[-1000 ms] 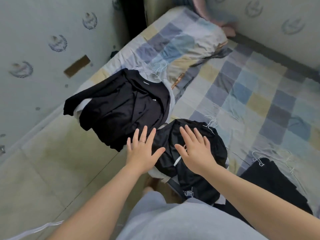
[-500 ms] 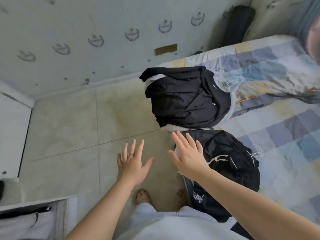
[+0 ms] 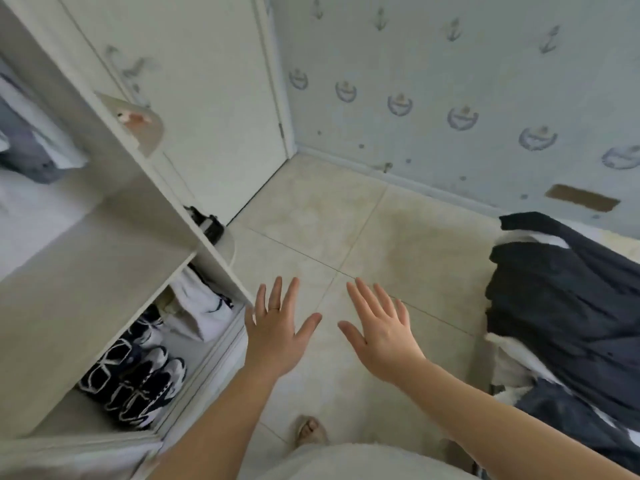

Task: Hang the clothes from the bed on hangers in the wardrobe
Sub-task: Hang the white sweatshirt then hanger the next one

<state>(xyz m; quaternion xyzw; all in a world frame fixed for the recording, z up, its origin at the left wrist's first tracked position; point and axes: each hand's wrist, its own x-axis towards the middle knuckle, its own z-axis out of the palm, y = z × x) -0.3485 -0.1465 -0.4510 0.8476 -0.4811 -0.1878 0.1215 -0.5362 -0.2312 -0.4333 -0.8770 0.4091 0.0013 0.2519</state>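
Both of my hands hover over the tiled floor with straight, spread fingers and hold nothing. My left hand (image 3: pixel 277 327) wears a ring and is close to the corner of the white wardrobe (image 3: pixel 114 216) on the left. My right hand (image 3: pixel 381 330) is beside it, well clear of the dark clothes (image 3: pixel 568 306) that hang over the bed's edge at the right. A second dark garment (image 3: pixel 575 414) lies below them. Grey and white clothes (image 3: pixel 31 147) show inside the wardrobe at the far left. No hanger shows in this view.
Dark and white sneakers (image 3: pixel 138 382) and folded white cloth (image 3: pixel 197 313) fill the wardrobe's lower compartment. A white door (image 3: pixel 214 81) stands behind it. A patterned wall (image 3: pixel 450 98) runs along the back. Beige floor tiles (image 3: pixel 363 237) lie between wardrobe and bed. My foot (image 3: pixel 310 431) shows below.
The view has swung left from the bed to the wardrobe. Both hands left the dark clothes and now hover over the floor, still spread and holding nothing.
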